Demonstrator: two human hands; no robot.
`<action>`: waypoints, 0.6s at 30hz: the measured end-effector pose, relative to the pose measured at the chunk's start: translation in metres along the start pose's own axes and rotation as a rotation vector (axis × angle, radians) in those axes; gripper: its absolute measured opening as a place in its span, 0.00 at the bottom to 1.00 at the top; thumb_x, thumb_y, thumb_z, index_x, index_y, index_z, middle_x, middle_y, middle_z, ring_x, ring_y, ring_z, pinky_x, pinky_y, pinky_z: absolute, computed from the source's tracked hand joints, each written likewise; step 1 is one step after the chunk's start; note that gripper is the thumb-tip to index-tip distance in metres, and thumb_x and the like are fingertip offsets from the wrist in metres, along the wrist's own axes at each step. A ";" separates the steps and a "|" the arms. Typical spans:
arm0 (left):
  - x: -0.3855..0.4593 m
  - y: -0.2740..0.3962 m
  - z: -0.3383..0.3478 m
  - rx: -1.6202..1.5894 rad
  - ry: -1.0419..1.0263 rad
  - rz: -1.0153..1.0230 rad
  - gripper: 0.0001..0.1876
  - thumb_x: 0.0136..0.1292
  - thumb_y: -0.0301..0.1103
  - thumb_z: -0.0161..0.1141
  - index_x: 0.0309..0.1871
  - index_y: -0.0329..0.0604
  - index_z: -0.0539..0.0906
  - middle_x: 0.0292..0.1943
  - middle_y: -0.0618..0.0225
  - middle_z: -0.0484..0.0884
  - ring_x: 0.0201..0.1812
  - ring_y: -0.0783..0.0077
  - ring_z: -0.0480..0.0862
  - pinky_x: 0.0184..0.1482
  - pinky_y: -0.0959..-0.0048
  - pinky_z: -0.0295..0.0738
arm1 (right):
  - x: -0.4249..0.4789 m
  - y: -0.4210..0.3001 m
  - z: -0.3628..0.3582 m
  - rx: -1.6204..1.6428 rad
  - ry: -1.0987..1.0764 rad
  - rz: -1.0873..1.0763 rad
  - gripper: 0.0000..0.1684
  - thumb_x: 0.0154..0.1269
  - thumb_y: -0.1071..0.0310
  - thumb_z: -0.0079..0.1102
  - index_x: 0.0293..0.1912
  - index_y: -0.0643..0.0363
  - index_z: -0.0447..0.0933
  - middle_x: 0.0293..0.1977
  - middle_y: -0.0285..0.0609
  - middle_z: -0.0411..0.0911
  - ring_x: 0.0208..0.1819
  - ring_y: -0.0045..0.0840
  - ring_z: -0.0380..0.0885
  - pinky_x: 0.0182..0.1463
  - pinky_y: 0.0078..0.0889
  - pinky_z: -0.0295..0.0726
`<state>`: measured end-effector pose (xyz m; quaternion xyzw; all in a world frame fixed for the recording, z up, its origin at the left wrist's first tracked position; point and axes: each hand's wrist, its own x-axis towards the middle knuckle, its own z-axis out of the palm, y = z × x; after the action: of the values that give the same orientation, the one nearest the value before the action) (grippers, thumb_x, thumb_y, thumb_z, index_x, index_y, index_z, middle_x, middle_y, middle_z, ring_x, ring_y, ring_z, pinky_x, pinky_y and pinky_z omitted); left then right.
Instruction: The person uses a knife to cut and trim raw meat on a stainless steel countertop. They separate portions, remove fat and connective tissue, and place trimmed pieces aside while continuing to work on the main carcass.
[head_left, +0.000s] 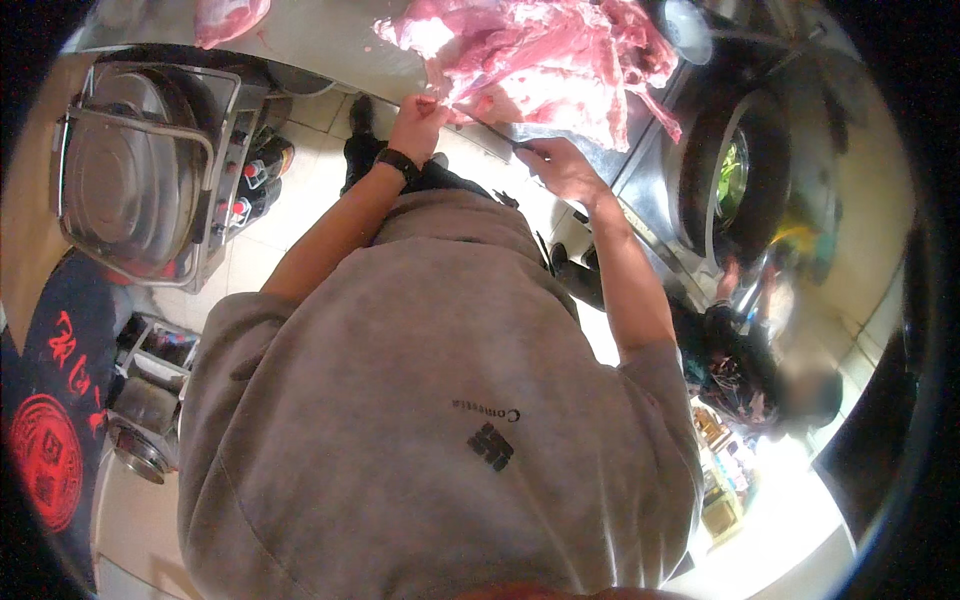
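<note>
A large slab of raw meat with pale fat lies on a metal worktop in front of me. My left hand, with a dark band on its wrist, pinches the near left edge of the meat. My right hand grips a knife by its handle. Its narrow blade points left and up towards my left fingers, along the near edge of the meat. Glare hides exactly where the blade tip touches. A smaller piece of raw meat lies at the far left of the worktop.
At the left stands a metal rack with large round lids or pans, and bottles with red caps beside it. At the right, a co-worker is at a counter near a round vessel holding leafy greens. A pale round object is beside the meat.
</note>
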<state>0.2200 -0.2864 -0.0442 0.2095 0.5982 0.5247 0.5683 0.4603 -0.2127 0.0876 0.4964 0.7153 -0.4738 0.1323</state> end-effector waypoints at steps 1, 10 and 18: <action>0.003 -0.003 -0.002 -0.006 0.006 0.005 0.16 0.67 0.31 0.68 0.52 0.36 0.76 0.44 0.65 0.84 0.45 0.73 0.82 0.51 0.72 0.76 | -0.002 0.000 -0.001 0.029 -0.010 0.027 0.25 0.77 0.50 0.56 0.50 0.64 0.85 0.31 0.47 0.85 0.34 0.30 0.83 0.44 0.37 0.79; 0.007 -0.017 -0.002 -0.079 0.002 0.019 0.12 0.69 0.29 0.65 0.50 0.39 0.75 0.42 0.66 0.85 0.43 0.74 0.82 0.49 0.73 0.76 | -0.028 0.002 -0.015 0.074 -0.033 0.066 0.25 0.77 0.50 0.55 0.49 0.65 0.84 0.31 0.48 0.84 0.34 0.27 0.82 0.45 0.36 0.79; -0.003 -0.001 0.000 -0.006 -0.097 0.025 0.15 0.73 0.29 0.61 0.54 0.34 0.68 0.41 0.59 0.86 0.43 0.71 0.84 0.52 0.69 0.78 | 0.029 -0.043 0.027 0.229 0.107 -0.099 0.23 0.75 0.50 0.60 0.52 0.60 0.84 0.38 0.52 0.86 0.39 0.33 0.84 0.49 0.38 0.80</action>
<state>0.2218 -0.2893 -0.0440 0.2404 0.5656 0.5229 0.5907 0.4032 -0.2207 0.0780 0.4968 0.6864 -0.5310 0.0129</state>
